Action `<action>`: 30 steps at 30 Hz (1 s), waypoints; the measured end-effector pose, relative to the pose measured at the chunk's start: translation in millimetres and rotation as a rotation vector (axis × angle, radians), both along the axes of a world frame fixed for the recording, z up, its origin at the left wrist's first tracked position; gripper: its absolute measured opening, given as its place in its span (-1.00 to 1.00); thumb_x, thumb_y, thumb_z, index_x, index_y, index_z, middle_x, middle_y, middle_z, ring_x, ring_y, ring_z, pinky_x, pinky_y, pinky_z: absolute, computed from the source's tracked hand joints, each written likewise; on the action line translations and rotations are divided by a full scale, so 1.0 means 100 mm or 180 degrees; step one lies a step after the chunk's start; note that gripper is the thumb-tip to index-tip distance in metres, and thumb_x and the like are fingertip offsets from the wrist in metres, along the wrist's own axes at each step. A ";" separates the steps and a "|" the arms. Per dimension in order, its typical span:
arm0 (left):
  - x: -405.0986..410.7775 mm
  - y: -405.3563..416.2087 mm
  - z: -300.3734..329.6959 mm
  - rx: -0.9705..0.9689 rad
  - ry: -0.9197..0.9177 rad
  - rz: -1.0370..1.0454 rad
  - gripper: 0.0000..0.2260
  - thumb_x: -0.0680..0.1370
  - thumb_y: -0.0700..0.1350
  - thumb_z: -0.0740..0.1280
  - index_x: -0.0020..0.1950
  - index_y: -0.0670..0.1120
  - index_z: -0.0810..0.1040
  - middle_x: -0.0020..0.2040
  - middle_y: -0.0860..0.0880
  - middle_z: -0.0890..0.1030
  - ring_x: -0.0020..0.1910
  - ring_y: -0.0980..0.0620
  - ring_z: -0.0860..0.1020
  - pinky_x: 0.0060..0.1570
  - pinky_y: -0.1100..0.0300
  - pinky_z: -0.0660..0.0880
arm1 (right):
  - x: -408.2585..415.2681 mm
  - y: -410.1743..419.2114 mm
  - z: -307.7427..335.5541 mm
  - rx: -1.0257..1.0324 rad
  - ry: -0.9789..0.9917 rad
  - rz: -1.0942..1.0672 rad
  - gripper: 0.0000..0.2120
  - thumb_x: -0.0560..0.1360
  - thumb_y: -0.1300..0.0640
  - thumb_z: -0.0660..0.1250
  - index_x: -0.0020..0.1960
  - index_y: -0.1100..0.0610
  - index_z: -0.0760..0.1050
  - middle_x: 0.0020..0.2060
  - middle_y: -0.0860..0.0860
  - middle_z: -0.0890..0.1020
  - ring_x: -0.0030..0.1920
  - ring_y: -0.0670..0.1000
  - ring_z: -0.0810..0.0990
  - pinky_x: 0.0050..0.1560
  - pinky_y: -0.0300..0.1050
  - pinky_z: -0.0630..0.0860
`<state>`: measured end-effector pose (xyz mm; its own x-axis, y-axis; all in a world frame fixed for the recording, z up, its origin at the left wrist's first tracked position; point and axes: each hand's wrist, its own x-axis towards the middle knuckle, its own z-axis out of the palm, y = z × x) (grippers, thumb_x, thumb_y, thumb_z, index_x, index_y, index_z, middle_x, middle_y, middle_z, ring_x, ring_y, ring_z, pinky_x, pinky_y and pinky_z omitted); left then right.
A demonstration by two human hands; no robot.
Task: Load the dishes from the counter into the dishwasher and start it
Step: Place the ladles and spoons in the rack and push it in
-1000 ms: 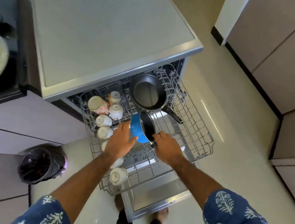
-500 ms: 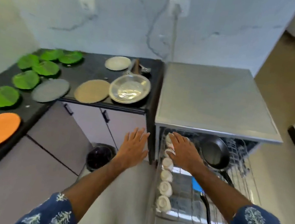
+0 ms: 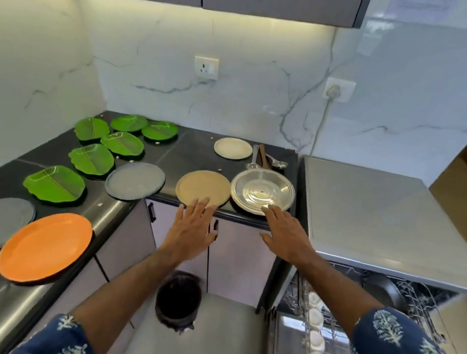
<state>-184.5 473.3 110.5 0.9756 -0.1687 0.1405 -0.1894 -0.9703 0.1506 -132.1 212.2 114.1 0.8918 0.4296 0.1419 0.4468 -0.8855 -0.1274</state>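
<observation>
Dishes lie spread on the dark surface [image 3: 196, 154], none held. The left hand [image 3: 192, 227] reaches with fingers straight and spread, its fingertips [image 3: 202, 202] at the near edge of the tan plate [image 3: 203, 187]. The right hand [image 3: 285, 236], also flat and empty, has its fingertips at the near rim of the steel plate [image 3: 262, 192], just right of the tan one. Behind those sit a small white plate [image 3: 233, 148] and some utensils [image 3: 263, 160]. Leftward lie a grey plate [image 3: 135, 181], 6 green leaf plates [image 3: 92, 158] and an orange plate [image 3: 45, 246]. At lower right the dishwasher [image 3: 383, 213] stands open, its rack [image 3: 324, 335] holding white cups [image 3: 315, 341] and a black pan [image 3: 383, 292]. A bin [image 3: 179, 299] stands on the floor.
</observation>
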 end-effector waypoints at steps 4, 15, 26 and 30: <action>0.27 0.27 0.13 -0.0070 -0.0081 -0.0126 -0.41 0.62 0.06 0.25 0.59 -0.03 0.11 0.62 -0.11 0.06 0.60 -0.17 0.01 0.53 -0.23 0.05 | 0.17 0.23 0.16 -0.0099 -0.0060 -0.0053 -0.39 0.55 -0.08 0.32 0.52 0.04 0.21 0.46 0.06 0.36 0.42 0.13 0.39 0.38 0.13 0.40; 1.39 0.42 0.04 -0.0023 0.0012 -0.0356 -0.45 0.61 0.10 0.25 0.56 0.02 0.17 0.58 -0.04 0.16 0.57 -0.10 0.11 0.51 -0.19 0.12 | 1.19 0.31 0.12 -0.0138 0.0038 -0.0271 -0.48 0.55 -0.05 0.33 0.44 0.03 0.28 0.39 0.03 0.43 0.34 0.11 0.45 0.32 0.10 0.44; 3.61 0.01 -0.19 -0.0242 0.0401 -0.0417 -0.54 0.60 0.05 0.28 0.49 0.02 0.31 0.46 0.01 0.34 0.40 -0.06 0.40 0.34 -0.06 0.41 | 3.09 0.03 -0.16 0.0493 0.0729 -0.0409 -0.56 0.55 -0.08 0.27 0.41 -0.09 0.30 0.35 -0.02 0.44 0.31 0.06 0.46 0.30 0.16 0.44; 4.30 -0.11 -0.28 -0.0159 0.0414 -0.0482 -0.61 0.59 -0.02 0.29 0.42 0.04 0.37 0.34 0.01 0.44 0.22 -0.04 0.52 0.18 -0.05 0.52 | 3.58 -0.01 -0.19 0.0706 0.0920 -0.0342 -0.65 0.55 -0.09 0.31 0.31 -0.09 0.39 0.26 -0.08 0.48 0.21 -0.04 0.49 0.27 0.05 0.46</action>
